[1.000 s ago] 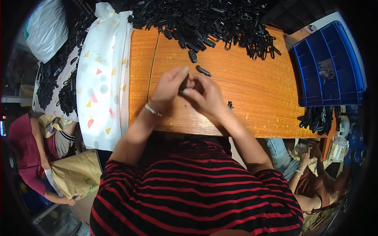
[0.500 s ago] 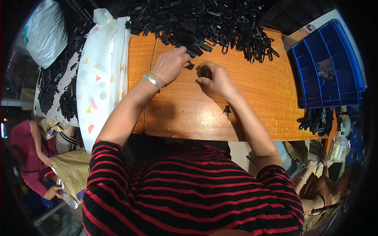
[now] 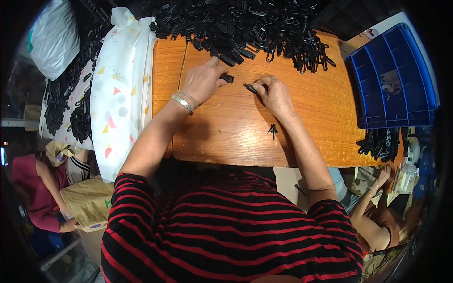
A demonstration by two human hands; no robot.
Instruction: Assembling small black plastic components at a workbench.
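Note:
My left hand (image 3: 204, 81) is above the wooden table (image 3: 226, 141), just short of the black pile. A small dark rectangular plastic piece (image 3: 227, 78) is pinched at its fingertips. Farther right, my right hand (image 3: 274, 96) has thumb and fingers closed on a slim black plastic piece (image 3: 251, 88) that points left toward the other hand. The two pieces are apart. Below my right hand, a few tiny pointed black parts (image 3: 272, 131) lie together on the wood. A large heap of black plastic pieces (image 3: 236, 28) covers the far side of the table.
A white patterned plastic sheet (image 3: 118, 94) drapes along the left, with more black pieces (image 3: 80, 118) past it. A blue crate (image 3: 396, 78) stands on the right, above another black bunch (image 3: 380, 144). Other people sit at lower left (image 3: 35, 188) and lower right (image 3: 377, 231).
My right hand has shifted right, away from my left, and its slim black piece now shows clearly. My left hand has turned slightly, exposing more of its piece.

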